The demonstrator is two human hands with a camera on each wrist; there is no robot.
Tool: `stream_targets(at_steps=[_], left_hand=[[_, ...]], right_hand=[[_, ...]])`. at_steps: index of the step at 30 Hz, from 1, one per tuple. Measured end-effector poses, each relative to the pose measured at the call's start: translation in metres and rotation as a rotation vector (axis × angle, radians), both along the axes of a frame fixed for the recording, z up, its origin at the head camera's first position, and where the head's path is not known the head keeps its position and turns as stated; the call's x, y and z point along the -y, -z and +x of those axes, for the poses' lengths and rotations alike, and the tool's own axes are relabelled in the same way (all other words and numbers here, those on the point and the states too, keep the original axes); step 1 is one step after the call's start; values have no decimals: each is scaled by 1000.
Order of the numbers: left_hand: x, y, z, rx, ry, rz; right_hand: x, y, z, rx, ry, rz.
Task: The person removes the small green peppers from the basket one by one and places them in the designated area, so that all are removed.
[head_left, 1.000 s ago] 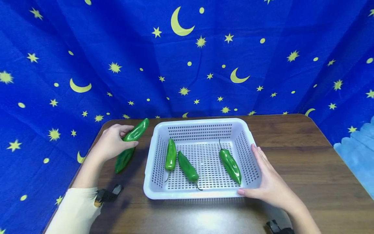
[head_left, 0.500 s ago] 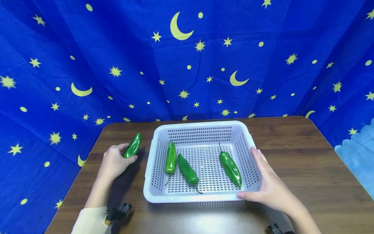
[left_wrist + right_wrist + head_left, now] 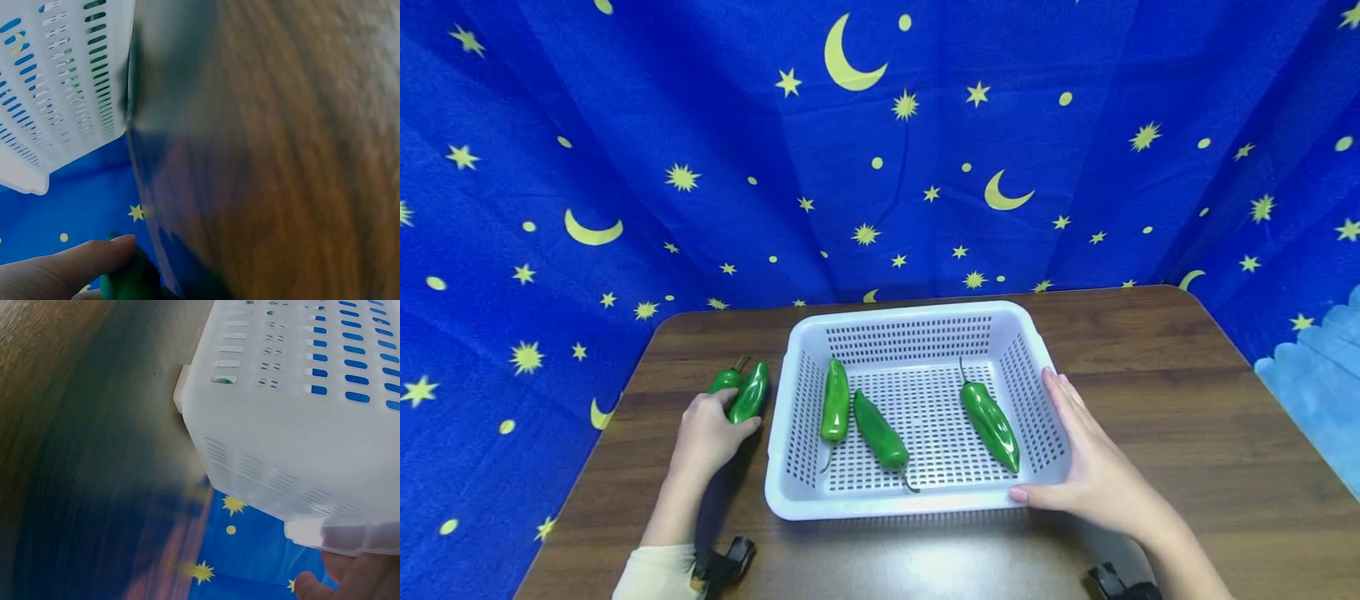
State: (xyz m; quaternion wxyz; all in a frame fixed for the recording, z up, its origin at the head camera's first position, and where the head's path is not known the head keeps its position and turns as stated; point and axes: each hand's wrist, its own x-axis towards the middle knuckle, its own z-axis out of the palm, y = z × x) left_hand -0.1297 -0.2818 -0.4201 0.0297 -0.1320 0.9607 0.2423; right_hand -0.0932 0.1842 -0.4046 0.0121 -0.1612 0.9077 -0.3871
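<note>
My left hand (image 3: 715,437) is low at the left side of the table, holding a green pepper (image 3: 751,393) between thumb and fingers, its tip pointing away. Close beyond the index finger shows the stem end of a second green pepper (image 3: 725,380); the hand hides the rest of it. In the left wrist view the thumb lies along a green pepper (image 3: 130,280). A white perforated basket (image 3: 895,505) stands mid-table with three green peppers inside, one of them a pepper (image 3: 991,427) at the right. My right hand (image 3: 1097,475) rests at its front right corner, fingers extended along the rim, thumb on the front edge.
The brown wooden table (image 3: 1187,433) extends on both sides of the basket. A blue curtain (image 3: 737,125) with yellow moons and stars hangs behind it. Light blue fabric (image 3: 1322,375) shows at the right edge.
My left hand has come down toward the table and nearer me with the pepper. The second pepper's stem end now shows beyond the fingers. My right hand stays at the basket corner.
</note>
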Motion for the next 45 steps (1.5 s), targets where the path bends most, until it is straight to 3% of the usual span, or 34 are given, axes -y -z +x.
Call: stream_targets(at_steps=[7, 13, 24, 37, 45], left_hand=[[-3, 8, 0, 11, 22, -8], [-5, 15, -1, 7, -3, -30], [-6, 15, -2, -21, 7, -78], [-13, 14, 1, 1, -17, -52], [-11, 6, 6, -26, -19, -44]], right_hand=[[-1, 1, 3, -6, 1, -12], [1, 2, 4, -23, 2, -19], [3, -3, 0, -35, -2, -20], [2, 0, 4, -19, 8, -22], [2, 0, 2, -19, 8, -10]])
